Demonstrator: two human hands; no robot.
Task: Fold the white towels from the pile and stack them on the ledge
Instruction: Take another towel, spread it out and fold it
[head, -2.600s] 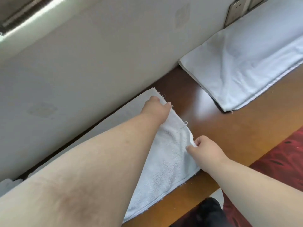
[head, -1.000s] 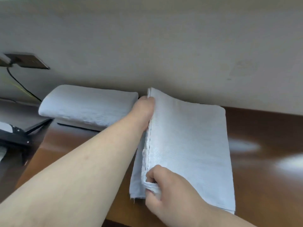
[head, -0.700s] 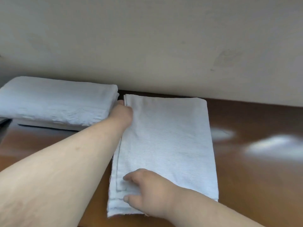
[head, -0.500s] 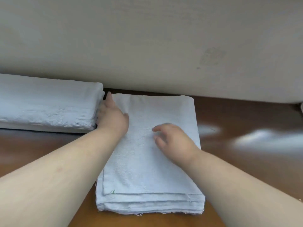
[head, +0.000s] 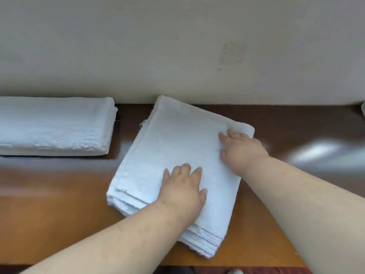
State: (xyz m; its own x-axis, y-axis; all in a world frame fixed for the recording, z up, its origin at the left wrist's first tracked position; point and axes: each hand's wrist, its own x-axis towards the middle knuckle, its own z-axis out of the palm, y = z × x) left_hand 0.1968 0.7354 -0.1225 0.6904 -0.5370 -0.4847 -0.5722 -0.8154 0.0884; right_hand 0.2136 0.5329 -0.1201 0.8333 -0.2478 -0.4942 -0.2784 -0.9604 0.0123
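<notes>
On the brown wooden ledge (head: 59, 204) below the pale wall (head: 177, 46), my left hand (head: 182, 191) and right hand (head: 240, 149) press flat, fingers straight, on the folded towel (head: 173, 147), lying askew. Another folded stack (head: 53, 125) sits apart, leftward.

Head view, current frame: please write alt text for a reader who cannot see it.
Two bare hands, left hand and right hand, rest flat on a folded white towel lying askew on a brown wooden ledge against a pale wall. A stack of folded towels lies to its left.
</notes>
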